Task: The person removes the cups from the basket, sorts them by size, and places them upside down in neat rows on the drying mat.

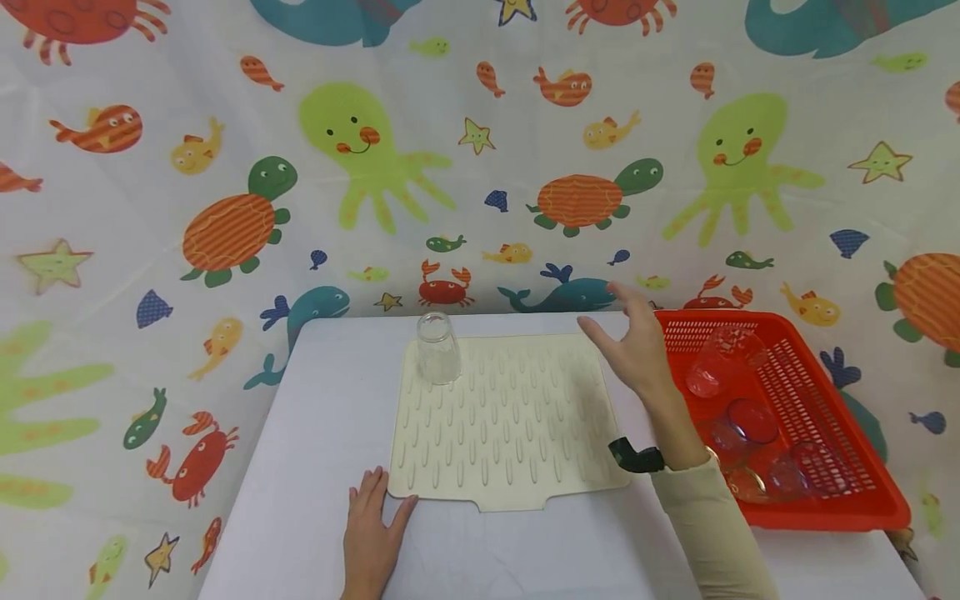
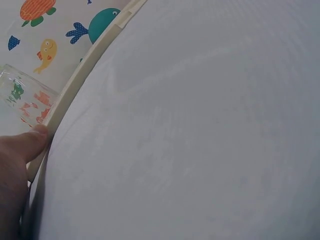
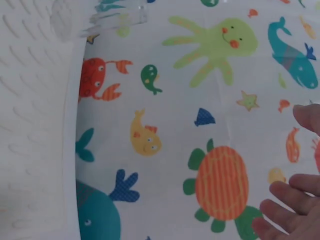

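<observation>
A clear drinking glass stands on the far left corner of a cream draining mat with raised ridges; the left wrist view shows the same glass past the mat's edge. My left hand rests flat at the mat's near left corner, its thumb touching the edge. Above the mat's right side my right hand is raised, fingers spread and holding nothing. In the right wrist view, fingers of that hand show at the lower right, apart from the glass.
To the right sits a red plastic basket with several glasses inside, among them a clear glass and a blue-rimmed glass. The white table lies under everything. Behind it hangs a curtain printed with sea animals.
</observation>
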Demonstrator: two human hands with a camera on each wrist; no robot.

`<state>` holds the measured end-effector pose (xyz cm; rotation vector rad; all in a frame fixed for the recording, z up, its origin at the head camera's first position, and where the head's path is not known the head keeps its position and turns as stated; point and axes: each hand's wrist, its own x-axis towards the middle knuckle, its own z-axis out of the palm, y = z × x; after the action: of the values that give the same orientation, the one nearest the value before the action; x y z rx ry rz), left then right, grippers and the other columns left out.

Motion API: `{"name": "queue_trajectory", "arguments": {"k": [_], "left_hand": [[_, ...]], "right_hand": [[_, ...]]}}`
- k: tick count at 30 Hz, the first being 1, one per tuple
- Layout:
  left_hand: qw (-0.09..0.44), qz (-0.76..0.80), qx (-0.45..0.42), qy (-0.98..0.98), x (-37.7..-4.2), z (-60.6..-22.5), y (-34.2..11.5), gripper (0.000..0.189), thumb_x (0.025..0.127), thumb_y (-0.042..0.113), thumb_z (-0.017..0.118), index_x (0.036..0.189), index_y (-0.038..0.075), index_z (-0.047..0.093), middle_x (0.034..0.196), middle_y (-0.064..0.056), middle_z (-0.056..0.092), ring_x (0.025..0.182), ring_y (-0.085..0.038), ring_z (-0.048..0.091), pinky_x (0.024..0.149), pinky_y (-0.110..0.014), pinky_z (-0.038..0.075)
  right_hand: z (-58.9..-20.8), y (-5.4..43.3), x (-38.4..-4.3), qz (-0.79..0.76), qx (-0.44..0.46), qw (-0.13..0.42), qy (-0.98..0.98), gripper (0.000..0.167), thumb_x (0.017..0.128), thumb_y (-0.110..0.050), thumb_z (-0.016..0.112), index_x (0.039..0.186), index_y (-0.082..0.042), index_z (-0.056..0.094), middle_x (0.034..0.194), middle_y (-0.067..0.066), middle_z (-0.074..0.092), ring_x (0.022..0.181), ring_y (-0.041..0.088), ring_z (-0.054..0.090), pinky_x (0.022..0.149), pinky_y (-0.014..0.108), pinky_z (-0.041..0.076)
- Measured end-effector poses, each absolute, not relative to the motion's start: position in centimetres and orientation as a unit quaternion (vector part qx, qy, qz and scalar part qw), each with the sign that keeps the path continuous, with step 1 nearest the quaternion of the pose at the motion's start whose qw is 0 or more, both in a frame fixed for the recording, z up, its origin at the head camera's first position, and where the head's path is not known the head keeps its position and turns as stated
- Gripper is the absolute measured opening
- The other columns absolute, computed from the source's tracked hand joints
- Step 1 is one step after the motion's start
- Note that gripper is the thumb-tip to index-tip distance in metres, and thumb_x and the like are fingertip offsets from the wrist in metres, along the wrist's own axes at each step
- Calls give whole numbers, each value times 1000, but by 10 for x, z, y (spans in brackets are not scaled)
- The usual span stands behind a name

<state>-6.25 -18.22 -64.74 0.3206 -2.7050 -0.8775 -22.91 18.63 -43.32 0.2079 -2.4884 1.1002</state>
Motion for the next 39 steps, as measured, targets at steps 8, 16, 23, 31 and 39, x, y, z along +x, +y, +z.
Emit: {"name": "queue_trajectory", "arguments": {"k": [8, 16, 23, 31, 39], "left_hand": [[137, -302, 113, -937, -59, -646, -180, 72, 83, 34, 82, 137, -5, 55, 148, -20, 52, 145, -39, 40, 131, -47, 17], [138, -305, 113, -936, -58, -646, -181, 73, 82, 35, 82, 137, -5, 55, 148, -21, 52, 145, -39, 40, 130, -47, 18], [130, -303, 114, -937, -59, -645, -181, 73, 83, 36, 81, 137, -5, 55, 148, -21, 51, 145, -39, 39, 131, -46, 17], [124, -301, 119, -938, -60, -643, -177, 73, 84, 36, 81, 138, -5, 54, 149, -21, 50, 146, -39, 38, 130, -47, 17], [115, -305, 129, -936, -60, -640, -166, 74, 85, 38, 79, 140, -4, 52, 151, -20, 48, 147, -39, 36, 131, -47, 16]], "right_hand": [[-429, 216, -222, 406, 19, 211, -889, 72, 89, -38, 73, 151, -14, 43, 153, 12, 47, 136, 36, 48, 110, 66, 44], [-425, 247, -217, 422, -41, 212, -881, 76, 90, -41, 72, 153, -15, 39, 154, 11, 46, 136, 36, 46, 112, 64, 43], [-431, 277, -215, 433, -93, 194, -876, 78, 91, -46, 70, 155, -16, 36, 158, 9, 42, 144, 33, 40, 120, 58, 37], [-440, 312, -218, 434, -146, 158, -875, 85, 92, -52, 66, 159, -17, 27, 163, 8, 34, 149, 33, 35, 122, 58, 35], [-450, 341, -235, 428, -168, 138, -877, 88, 93, -53, 63, 161, -16, 21, 165, 10, 29, 150, 36, 31, 124, 59, 31]]}}
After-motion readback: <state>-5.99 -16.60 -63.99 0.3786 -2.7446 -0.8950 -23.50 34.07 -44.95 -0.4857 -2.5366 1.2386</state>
